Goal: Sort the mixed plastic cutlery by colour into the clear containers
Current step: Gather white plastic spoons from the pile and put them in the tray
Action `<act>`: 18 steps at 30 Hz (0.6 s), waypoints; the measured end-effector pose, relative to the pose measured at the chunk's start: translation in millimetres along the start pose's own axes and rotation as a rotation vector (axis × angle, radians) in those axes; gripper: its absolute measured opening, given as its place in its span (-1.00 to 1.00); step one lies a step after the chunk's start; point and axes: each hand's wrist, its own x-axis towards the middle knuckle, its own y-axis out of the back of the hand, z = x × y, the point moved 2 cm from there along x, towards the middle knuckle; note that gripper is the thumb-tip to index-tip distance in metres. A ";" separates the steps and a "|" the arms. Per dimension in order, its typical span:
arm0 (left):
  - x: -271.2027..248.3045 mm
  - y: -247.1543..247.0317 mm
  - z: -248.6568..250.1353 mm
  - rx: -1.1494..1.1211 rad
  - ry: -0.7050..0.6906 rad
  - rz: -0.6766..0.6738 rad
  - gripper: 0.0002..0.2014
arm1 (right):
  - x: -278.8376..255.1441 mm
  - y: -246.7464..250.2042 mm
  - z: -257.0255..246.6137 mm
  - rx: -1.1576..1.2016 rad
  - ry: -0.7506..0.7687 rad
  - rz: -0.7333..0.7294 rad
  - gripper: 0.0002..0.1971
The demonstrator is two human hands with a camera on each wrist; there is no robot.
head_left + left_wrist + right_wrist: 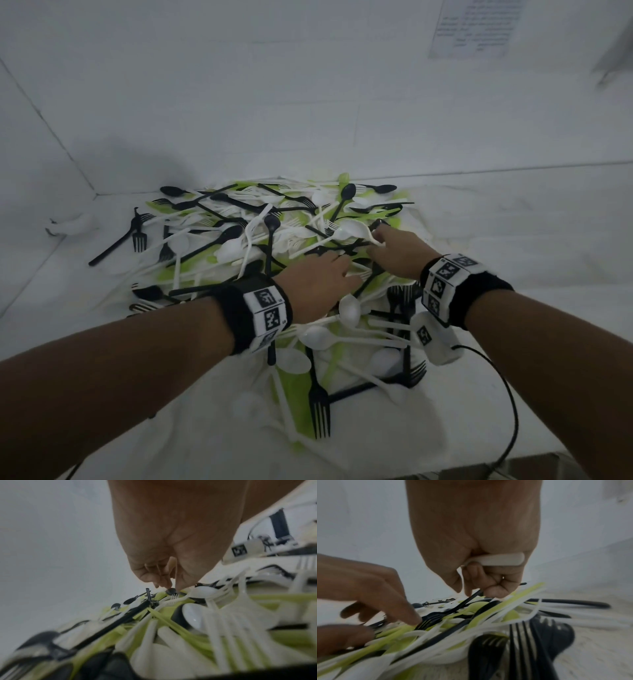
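A tangled pile of black, white and lime-green plastic cutlery [274,246] lies on a white cloth-covered table [513,240]. My right hand [375,240] reaches into the middle of the pile and grips the handle of a white spoon [349,228]. In the right wrist view that white spoon handle [501,559] sits in the curled fingers of my right hand [467,588], whose fingertips touch a black fork [447,612]. My left hand [349,274] is just left of it, its fingers reaching down onto the pile. My left hand's fingertips [164,585] touch cutlery. No clear container is in view.
White walls enclose the table at the back and left, meeting in a corner [92,192]. A small white crumpled object [68,226] lies at the far left. A black cable [507,394] runs from my right wrist toward the table's near edge. A printed sheet [476,27] hangs on the wall.
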 end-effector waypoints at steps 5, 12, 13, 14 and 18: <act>17.9 1.2 -3.4 0.075 -0.031 -0.039 -0.71 | -12.1 7.5 18.4 0.021 -0.091 0.045 -0.62; 19.2 11.8 -12.5 0.103 -0.224 0.285 -0.88 | -25.5 15.8 40.3 0.011 -0.139 0.091 -0.77; 19.7 15.4 -12.7 0.066 -0.225 0.326 -0.91 | -26.6 14.6 42.2 0.001 -0.136 0.101 -0.78; 19.7 19.9 -12.3 0.016 -0.213 0.363 -0.94 | -27.8 13.6 42.7 -0.003 -0.124 0.120 -0.78; 9.4 45.5 -0.5 -0.447 0.023 0.484 -0.89 | -34.5 9.5 36.8 -0.004 0.031 0.134 -0.83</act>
